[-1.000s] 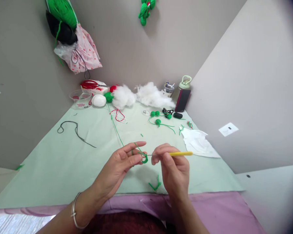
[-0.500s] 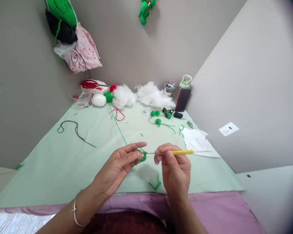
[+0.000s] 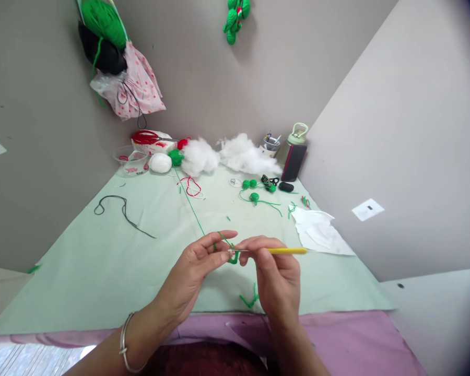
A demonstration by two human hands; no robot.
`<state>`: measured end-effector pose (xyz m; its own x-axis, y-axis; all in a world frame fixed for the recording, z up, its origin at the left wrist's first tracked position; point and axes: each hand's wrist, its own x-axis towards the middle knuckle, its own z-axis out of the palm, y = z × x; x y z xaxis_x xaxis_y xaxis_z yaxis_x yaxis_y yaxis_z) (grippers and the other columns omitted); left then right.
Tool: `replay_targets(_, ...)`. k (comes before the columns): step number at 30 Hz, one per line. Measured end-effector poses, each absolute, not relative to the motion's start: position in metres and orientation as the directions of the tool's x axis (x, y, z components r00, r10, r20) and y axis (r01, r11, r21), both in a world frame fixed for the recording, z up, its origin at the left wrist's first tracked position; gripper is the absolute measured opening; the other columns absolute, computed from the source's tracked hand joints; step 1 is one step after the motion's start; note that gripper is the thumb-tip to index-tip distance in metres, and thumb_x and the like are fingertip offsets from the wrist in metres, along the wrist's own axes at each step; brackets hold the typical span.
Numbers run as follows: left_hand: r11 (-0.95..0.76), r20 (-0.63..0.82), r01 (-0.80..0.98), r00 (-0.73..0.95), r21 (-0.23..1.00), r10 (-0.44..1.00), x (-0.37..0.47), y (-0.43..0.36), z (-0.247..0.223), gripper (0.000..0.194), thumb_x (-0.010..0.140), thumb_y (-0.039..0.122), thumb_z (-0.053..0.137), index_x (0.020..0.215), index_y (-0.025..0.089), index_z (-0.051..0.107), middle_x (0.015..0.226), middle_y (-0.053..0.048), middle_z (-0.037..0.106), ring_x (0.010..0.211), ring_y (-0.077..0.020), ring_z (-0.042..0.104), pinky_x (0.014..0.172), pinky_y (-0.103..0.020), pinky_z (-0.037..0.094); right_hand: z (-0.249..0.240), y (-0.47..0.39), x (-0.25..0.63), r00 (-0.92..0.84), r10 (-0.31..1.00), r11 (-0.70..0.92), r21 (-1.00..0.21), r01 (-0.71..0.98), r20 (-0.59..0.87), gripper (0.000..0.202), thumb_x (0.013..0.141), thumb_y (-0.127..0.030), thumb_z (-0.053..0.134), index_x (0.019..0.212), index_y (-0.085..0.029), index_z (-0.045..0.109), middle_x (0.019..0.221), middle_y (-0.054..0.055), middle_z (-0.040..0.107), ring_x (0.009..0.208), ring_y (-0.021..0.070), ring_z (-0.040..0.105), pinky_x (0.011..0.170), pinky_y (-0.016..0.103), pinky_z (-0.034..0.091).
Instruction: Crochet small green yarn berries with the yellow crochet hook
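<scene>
Closely, right hand (image 3: 278, 274) (curled) faces left hand (image 3: 190, 266).

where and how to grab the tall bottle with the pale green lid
Likely by the pale green carry loop on top of the tall bottle, from above: the loop arches up, a narrow part easy to hook, and the bottle appears upright. The lower front suits less, since a black flat rectangular slab with a reddish edge covers part of it.
</scene>
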<state>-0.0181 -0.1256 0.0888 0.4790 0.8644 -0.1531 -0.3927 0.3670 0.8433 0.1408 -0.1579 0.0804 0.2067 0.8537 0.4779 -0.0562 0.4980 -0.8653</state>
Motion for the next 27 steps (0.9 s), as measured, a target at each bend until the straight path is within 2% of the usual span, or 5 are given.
replay_targets(4,0.292,-0.136,-0.364,0.398,0.884,0.907,-0.020,-0.128,0.089,0.036,0.085,0.035,0.083,0.121,0.032,0.079,0.088,0.002,0.063,0.098,-0.0184,0.056,0.099,-0.033,0.038,0.079,-0.164,0.142,0.135,0.789,0.551,-0.787,0.275,0.600,0.025,0.105,-0.015,0.052,0.108,-0.025,0.075,0.095,0.005,0.076,0.080,0.0171,0.072,0.072,0.032,0.061)
replay_targets(9,0.412,-0.190,-0.451,0.459,0.792,0.868,-0.017,-0.129,0.088,0.056,0.081,0.034,0.088,0.134,0.031,0.072,0.089,0.000,0.068,0.092,-0.0167,0.059,0.092,-0.031,0.044,0.063,-0.169,0.140,-0.099,0.514,0.637,-0.302,0.709,0.852,0.043,0.098,-0.005,0.059,0.131,-0.030,0.072,0.115,0.010,0.072,0.099,0.0217,0.072,0.078,0.035,0.063)
replay_targets(17,0.437,-0.204,-0.483,0.461,0.758,0.863,-0.017,-0.127,0.089,0.045,0.083,0.027,0.086,0.127,0.027,0.077,0.084,0.002,0.066,0.084,-0.0121,0.058,0.091,-0.027,0.044,0.079,-0.156,0.144,0.210,0.798,0.565,-0.823,0.064,0.564,0.024,0.105,-0.020,0.052,0.099,-0.024,0.075,0.079,0.001,0.064,0.060,0.0133,0.061,0.058,0.030,0.055)
replay_targets(23,0.469,-0.217,-0.464,0.496,0.752,0.840,-0.013,-0.131,0.088,0.054,0.083,0.030,0.086,0.135,0.026,0.072,0.092,0.000,0.072,0.100,-0.0166,0.062,0.101,-0.031,0.041,0.062,-0.161,0.137,0.052,0.538,0.622,-0.438,0.649,0.842,0.037,0.096,-0.006,0.064,0.120,-0.030,0.077,0.106,0.007,0.071,0.092,0.0192,0.070,0.074,0.032,0.060)
replay_targets(27,0.556,-0.241,-0.518,0.553,0.650,0.798,-0.018,-0.123,0.087,0.041,0.086,0.026,0.082,0.126,0.019,0.077,0.096,-0.003,0.072,0.094,-0.0158,0.061,0.097,-0.032,0.042,0.068,-0.160,0.143,0.260,0.690,0.588,-0.733,0.343,0.676,0.024,0.100,-0.012,0.060,0.107,-0.027,0.078,0.089,0.004,0.070,0.080,0.0178,0.067,0.069,0.032,0.057)
